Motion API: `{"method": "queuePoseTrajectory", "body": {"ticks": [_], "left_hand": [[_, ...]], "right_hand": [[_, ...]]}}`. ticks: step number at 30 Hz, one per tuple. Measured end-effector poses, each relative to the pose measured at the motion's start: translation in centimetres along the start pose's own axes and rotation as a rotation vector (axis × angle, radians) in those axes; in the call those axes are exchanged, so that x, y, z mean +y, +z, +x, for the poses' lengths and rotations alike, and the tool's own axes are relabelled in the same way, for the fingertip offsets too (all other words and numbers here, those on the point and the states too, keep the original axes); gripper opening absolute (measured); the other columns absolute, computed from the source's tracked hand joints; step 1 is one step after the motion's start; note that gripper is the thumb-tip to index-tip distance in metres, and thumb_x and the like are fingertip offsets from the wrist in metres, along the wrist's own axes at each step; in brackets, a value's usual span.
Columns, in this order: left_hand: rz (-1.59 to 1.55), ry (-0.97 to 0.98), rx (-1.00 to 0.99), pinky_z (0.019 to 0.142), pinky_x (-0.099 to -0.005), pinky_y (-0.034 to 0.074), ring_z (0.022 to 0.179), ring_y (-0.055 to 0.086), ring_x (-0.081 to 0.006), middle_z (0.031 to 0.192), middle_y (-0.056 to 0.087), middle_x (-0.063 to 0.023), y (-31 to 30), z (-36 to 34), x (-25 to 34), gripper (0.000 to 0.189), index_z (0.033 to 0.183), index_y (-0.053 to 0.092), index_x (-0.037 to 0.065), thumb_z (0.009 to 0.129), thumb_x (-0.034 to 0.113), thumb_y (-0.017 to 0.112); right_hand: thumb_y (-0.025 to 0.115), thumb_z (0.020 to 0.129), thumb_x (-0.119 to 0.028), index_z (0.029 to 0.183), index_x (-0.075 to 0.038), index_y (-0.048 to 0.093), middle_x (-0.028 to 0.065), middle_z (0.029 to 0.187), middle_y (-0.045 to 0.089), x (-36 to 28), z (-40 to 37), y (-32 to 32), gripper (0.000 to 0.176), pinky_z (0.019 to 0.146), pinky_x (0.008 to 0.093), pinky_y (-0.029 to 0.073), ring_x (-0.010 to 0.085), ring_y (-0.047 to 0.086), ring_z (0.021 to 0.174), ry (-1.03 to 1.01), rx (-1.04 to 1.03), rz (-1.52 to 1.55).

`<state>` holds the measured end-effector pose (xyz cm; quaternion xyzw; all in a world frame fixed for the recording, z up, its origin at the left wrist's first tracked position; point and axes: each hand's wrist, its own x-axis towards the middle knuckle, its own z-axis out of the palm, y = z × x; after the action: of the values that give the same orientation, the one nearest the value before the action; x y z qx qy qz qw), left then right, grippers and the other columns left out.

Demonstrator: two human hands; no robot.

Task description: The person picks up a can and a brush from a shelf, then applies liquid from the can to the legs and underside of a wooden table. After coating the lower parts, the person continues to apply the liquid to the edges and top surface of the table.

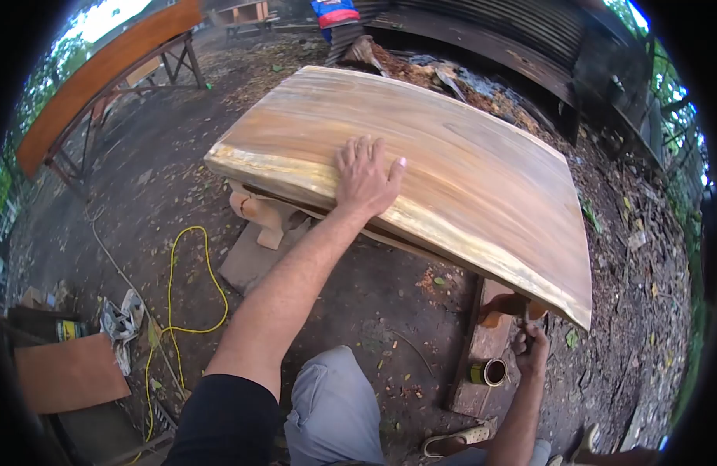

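Your left hand [366, 180] is flat on the wooden slab [467, 171] by its pale near edge, fingers spread. Right hand [532, 351] is under the slab's right end, fingers pinching a slim tool [526, 314] at the brown-coated leg [495, 307]. Open can [489, 373] near that hand, on the plank [467, 398].

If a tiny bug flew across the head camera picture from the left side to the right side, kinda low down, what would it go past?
Flat brown panel → yellow cord → left hand resting on the big wooden slab → open can → right hand.
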<state>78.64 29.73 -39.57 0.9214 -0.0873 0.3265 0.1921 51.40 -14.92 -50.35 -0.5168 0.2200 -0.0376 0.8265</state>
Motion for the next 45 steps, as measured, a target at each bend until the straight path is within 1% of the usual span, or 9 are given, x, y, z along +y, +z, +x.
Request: {"method": "queuePoseTrajectory", "body": {"ticks": [4, 7, 11, 17, 20, 26, 35, 39, 45], "left_hand": [[-0.001, -0.017, -0.025, 0.121, -0.0585, 0.018, 0.145, 0.031, -0.0421, 0.151, 0.042, -0.0252, -0.6, 0.0, 0.5, 0.066, 0.148, 0.043, 0.001, 0.104, 0.050, 0.043], [-0.004, -0.067, -0.146, 0.124, -0.0584, 0.013, 0.150, 0.025, -0.0429, 0.158, 0.034, -0.0263, -1.4, -0.1, 1.1, 0.071, 0.153, 0.038, 0.001, 0.105, 0.055, 0.036], [0.037, -0.123, -0.257, 0.127, -0.0570, 0.006, 0.156, 0.015, -0.0419, 0.166, 0.023, -0.0248, -2.6, 0.1, 1.4, 0.077, 0.158, 0.031, 0.003, 0.106, 0.059, 0.025], [0.001, -0.146, -0.272, 0.127, -0.0563, 0.006, 0.156, 0.017, -0.0397, 0.166, 0.025, -0.0230, -3.6, 0.1, 1.5, 0.077, 0.160, 0.029, 0.004, 0.107, 0.059, 0.022], [-0.012, -0.147, -0.277, 0.127, -0.0567, 0.007, 0.156, 0.018, -0.0394, 0.166, 0.025, -0.0228, -3.6, 0.2, 1.4, 0.077, 0.160, 0.028, 0.003, 0.107, 0.059, 0.023], [-0.095, -0.138, -0.227, 0.126, -0.0593, 0.008, 0.155, 0.017, -0.0427, 0.163, 0.029, -0.0274, -3.5, 0.0, 1.1, 0.074, 0.156, 0.035, 0.000, 0.107, 0.054, 0.028], [-0.124, -0.140, -0.223, 0.126, -0.0600, 0.007, 0.155, 0.016, -0.0445, 0.163, 0.028, -0.0291, -3.4, -0.1, 1.1, 0.075, 0.157, 0.034, -0.001, 0.106, 0.054, 0.028], [-0.128, -0.134, -0.246, 0.126, -0.0601, 0.008, 0.154, 0.017, -0.0455, 0.163, 0.027, -0.0298, -3.1, 0.0, 1.0, 0.077, 0.157, 0.034, -0.001, 0.106, 0.056, 0.028], [-0.122, -0.134, -0.257, 0.126, -0.0605, 0.008, 0.154, 0.017, -0.0458, 0.163, 0.027, -0.0303, -3.8, 0.2, 1.0, 0.077, 0.157, 0.033, -0.001, 0.106, 0.057, 0.028]], "right_hand": [[0.057, 0.095, -0.024, 0.100, -0.007, 0.066, -0.0005, 0.071, 0.060, 1.1, 0.1, -8.7, 0.019, 0.043, 0.0235, 0.039, 0.0109, 0.050, 0.050, -0.138, 0.211, 0.208], [0.057, 0.101, -0.025, 0.100, -0.010, 0.066, 0.0000, 0.077, 0.063, 3.5, 0.6, -5.2, 0.018, 0.050, 0.0249, 0.045, 0.0119, 0.055, 0.057, -0.258, 0.299, 0.203], [0.059, 0.099, -0.017, 0.107, -0.009, 0.057, 0.0113, 0.085, 0.069, 8.9, 0.7, 12.9, 0.012, 0.064, 0.0318, 0.051, 0.0201, 0.064, 0.071, -0.239, 0.076, 0.035], [0.055, 0.105, -0.023, 0.102, -0.007, 0.054, 0.0096, 0.092, 0.068, 18.2, -2.3, 38.6, 0.016, 0.066, 0.0335, 0.051, 0.0182, 0.067, 0.081, -0.237, -0.051, -0.176], [0.048, 0.105, -0.021, 0.104, -0.004, 0.058, 0.0111, 0.090, 0.066, 22.6, -3.5, 46.4, 0.019, 0.078, 0.0378, 0.053, 0.0237, 0.065, 0.081, -0.153, -0.439, -0.086], [0.053, 0.104, -0.018, 0.094, -0.003, 0.054, 0.0121, 0.085, 0.069, 27.9, -4.0, 60.3, 0.018, 0.050, 0.0299, 0.052, 0.0194, 0.067, 0.062, 0.044, -0.464, -0.007], [0.053, 0.101, -0.017, 0.095, -0.001, 0.061, 0.0101, 0.076, 0.069, 26.6, -2.4, 65.6, 0.018, 0.047, 0.0304, 0.045, 0.0164, 0.061, 0.055, 0.118, -0.897, -0.204], [0.055, 0.098, -0.021, 0.090, -0.003, 0.064, 0.0084, 0.073, 0.068, 24.9, 2.1, 63.2, 0.021, 0.048, 0.0296, 0.043, 0.0140, 0.058, 0.054, 0.150, -0.821, -0.201], [0.059, 0.089, -0.023, 0.081, -0.001, 0.070, 0.0101, 0.066, 0.066, 27.1, 2.1, 58.8, 0.026, 0.056, 0.0334, 0.046, 0.0170, 0.062, 0.060, -0.121, -0.703, -0.550]]}}
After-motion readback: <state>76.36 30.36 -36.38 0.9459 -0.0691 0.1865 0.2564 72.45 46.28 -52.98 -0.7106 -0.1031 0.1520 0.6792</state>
